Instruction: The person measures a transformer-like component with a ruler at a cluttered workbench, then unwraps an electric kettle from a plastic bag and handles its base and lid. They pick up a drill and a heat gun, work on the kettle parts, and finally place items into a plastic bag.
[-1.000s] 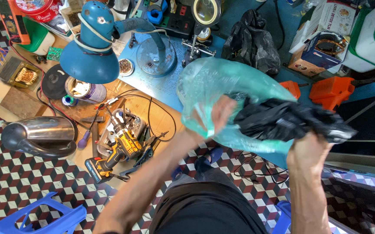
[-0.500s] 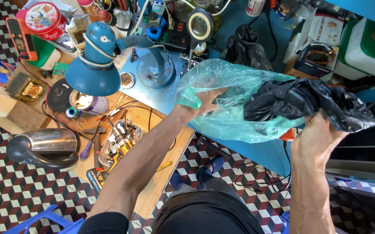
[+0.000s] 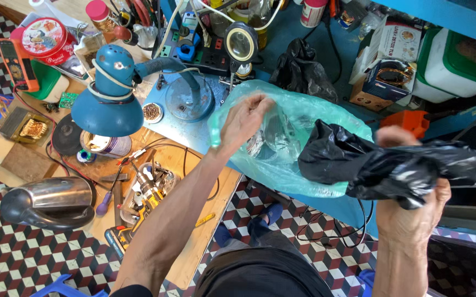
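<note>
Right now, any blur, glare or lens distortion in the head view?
Head view: even daylight, no hard shadows; the workbench is sharp. Slight motion blur on the right hand and the black bag. Glare patches on the green plastic bag, held by the left hand, and on the steel kettle. Wide-angle bending at the edges.

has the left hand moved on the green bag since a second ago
Yes. The left hand has shifted from beside the black bag to the far rim of the green bag, closer to the blue lamp.
</note>
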